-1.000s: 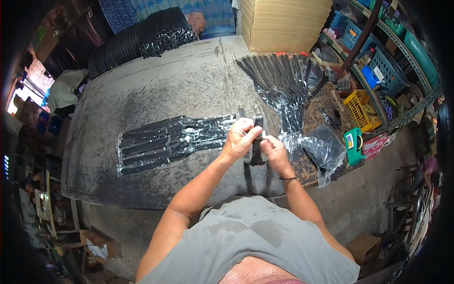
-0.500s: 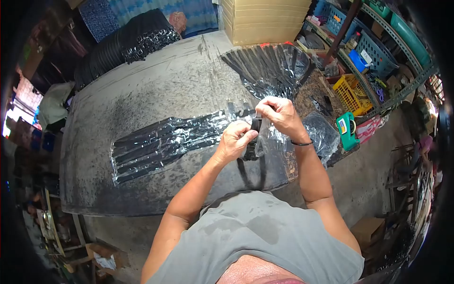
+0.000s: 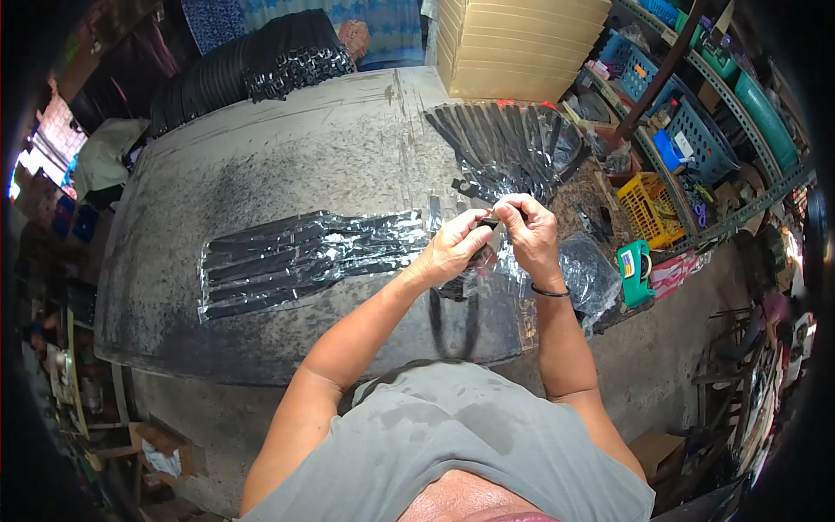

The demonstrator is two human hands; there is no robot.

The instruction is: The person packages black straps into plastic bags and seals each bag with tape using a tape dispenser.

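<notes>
My left hand (image 3: 452,248) is closed on a folded black strap (image 3: 489,224) above the table's front right part. Close beside it, my right hand (image 3: 531,233) pinches at the same spot, its fingertips almost touching the left ones; what exactly lies between them is too small to tell. Crumpled clear plastic hangs under the hands. To the left lies a row of black straps in clear plastic (image 3: 304,261). Beyond the hands, a fan of black straps (image 3: 513,143) is spread out, partly under plastic.
At the right edge stand a green tape dispenser (image 3: 636,271), a clear plastic bag (image 3: 588,274) and a yellow basket (image 3: 648,211). Shelving with blue baskets (image 3: 696,130) rises behind. A cardboard stack (image 3: 522,48) and a large black strap bundle (image 3: 252,65) occupy the table's far side.
My right hand has turned and come down slightly, its fingertips now meeting the left hand's. The left hand has shifted right. The view has moved a little.
</notes>
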